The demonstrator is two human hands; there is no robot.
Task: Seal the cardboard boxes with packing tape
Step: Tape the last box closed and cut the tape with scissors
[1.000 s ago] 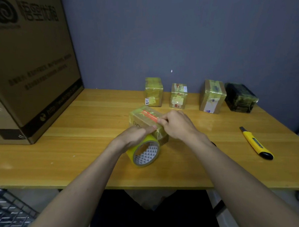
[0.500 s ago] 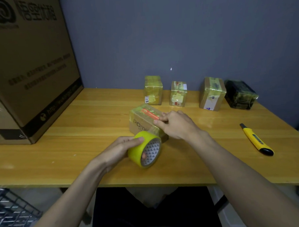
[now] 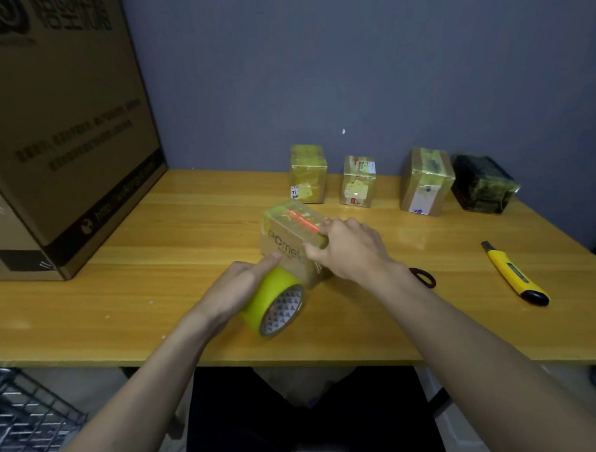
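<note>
My left hand (image 3: 239, 290) grips the yellow tape roll (image 3: 274, 303), fingers curled over its top, index finger stretched toward the small cardboard box (image 3: 290, 239) in the middle of the desk (image 3: 155, 283), while my right hand (image 3: 350, 249) clasps the box's near right corner with curled fingers. Four taped boxes stand in a row along the desk's far edge, the rightmost a dark box (image 3: 482, 185); a yellow utility knife (image 3: 514, 274) lies near the right edge, and a large carton (image 3: 53, 134) fills the far left corner.
</note>
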